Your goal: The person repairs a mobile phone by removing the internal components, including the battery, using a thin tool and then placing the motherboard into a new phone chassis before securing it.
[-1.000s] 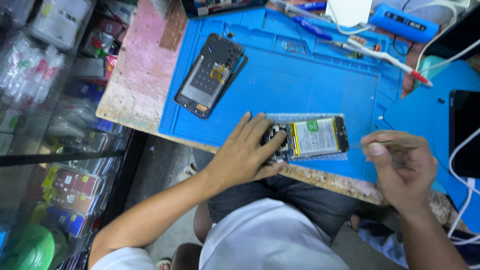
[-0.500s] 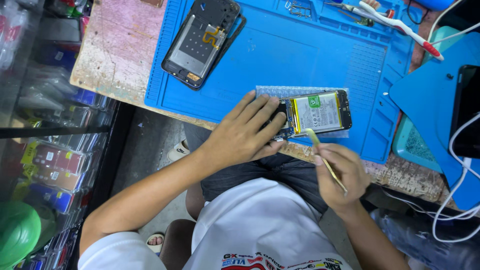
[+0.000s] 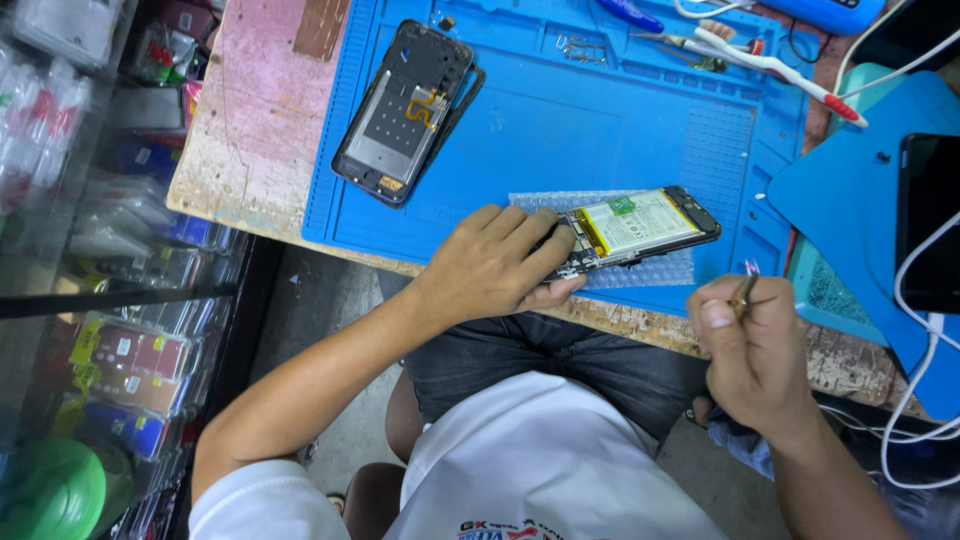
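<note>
The opened phone [image 3: 632, 230] lies back-up on a strip of bubble wrap [image 3: 640, 268] at the near edge of the blue work mat [image 3: 560, 130]. Its battery, pale w/ a green label patch and yellow side strip, faces up. The wrap probably cushions the screen side underneath.

Left hand [image 3: 495, 265]: fingers laid over the phone's left end, thumb under the near edge, grip pressed onto the phone, likely to keep it from sliding.

Right hand [image 3: 755, 345]: off the tabletop [image 3: 250, 120], near the phone's right end but apart from it. Grip pinched on thin metal tweezers [image 3: 744, 290], tips pointing up and away from the body.

A second phone frame [image 3: 405, 110], stripped, w/ a gold flex cable, lies at an angle on the mat's far-left part, half over its edge. Screwdrivers and a white-and-red toothbrush [image 3: 775, 65] lie along the mat's far edge.

Left of the tabletop: shelves [image 3: 120, 330] of small flat packets in clear sleeves, w/ red, yellow and blue card backs. Too blurred for more.
</note>
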